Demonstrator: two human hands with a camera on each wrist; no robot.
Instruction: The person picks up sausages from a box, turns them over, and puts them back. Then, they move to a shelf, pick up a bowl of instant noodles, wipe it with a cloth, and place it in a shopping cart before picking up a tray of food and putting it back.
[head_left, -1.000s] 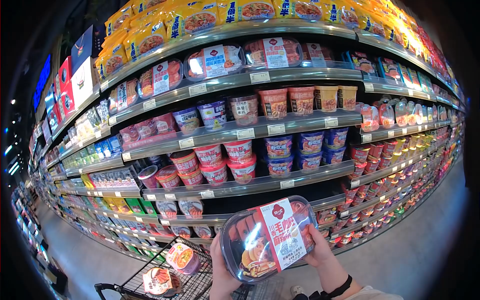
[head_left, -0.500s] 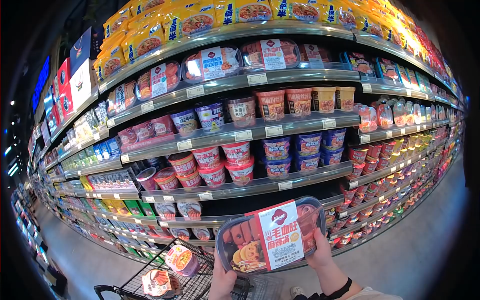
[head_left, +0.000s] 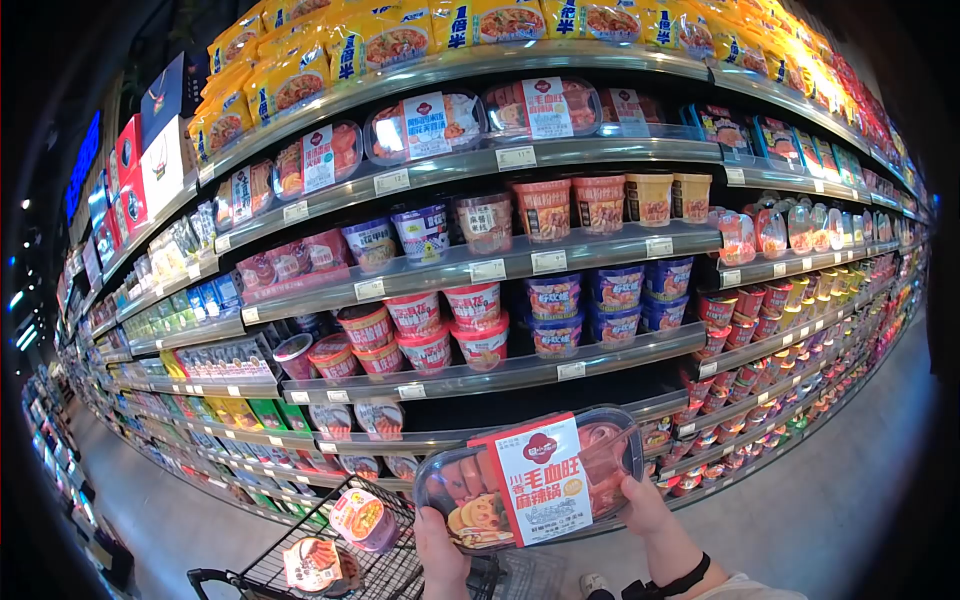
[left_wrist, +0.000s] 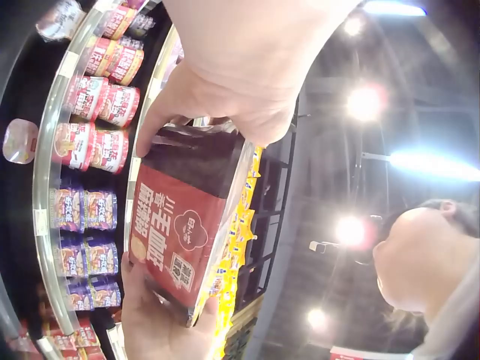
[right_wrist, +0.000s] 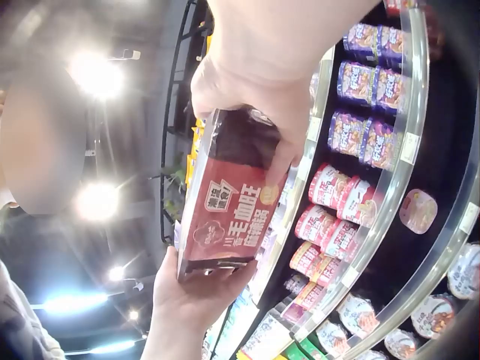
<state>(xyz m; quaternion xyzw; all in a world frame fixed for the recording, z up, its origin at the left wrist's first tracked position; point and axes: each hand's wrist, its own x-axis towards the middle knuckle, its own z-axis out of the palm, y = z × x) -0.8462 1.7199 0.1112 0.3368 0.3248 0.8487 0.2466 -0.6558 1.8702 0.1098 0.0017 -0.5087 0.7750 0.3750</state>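
Observation:
A black plastic food box (head_left: 470, 485) with a clear lid and a red-and-white label is held in front of the shelves, between both hands. The left hand (head_left: 440, 555) grips its left end, thumb on the front edge. Its right end is gripped by the right hand (head_left: 645, 515). In the left wrist view the left hand (left_wrist: 225, 90) spans one end of the box (left_wrist: 180, 217), fingers and thumb on opposite faces. The right wrist view has the right hand (right_wrist: 255, 82) holding the other end of the box (right_wrist: 232, 202).
A black wire cart (head_left: 270, 570) stands at lower left with a round noodle bowl (head_left: 365, 518) and another package (head_left: 315, 565) in it. Shelves (head_left: 600, 355) of cups and tubs curve across the view, with yellow bags (head_left: 400, 40) on top and grey floor (head_left: 800, 510) at right.
The box has shifted slightly left and tilted, first up to the right and then flatter, with its label turned more toward the head view. Both hands have kept hold of it.

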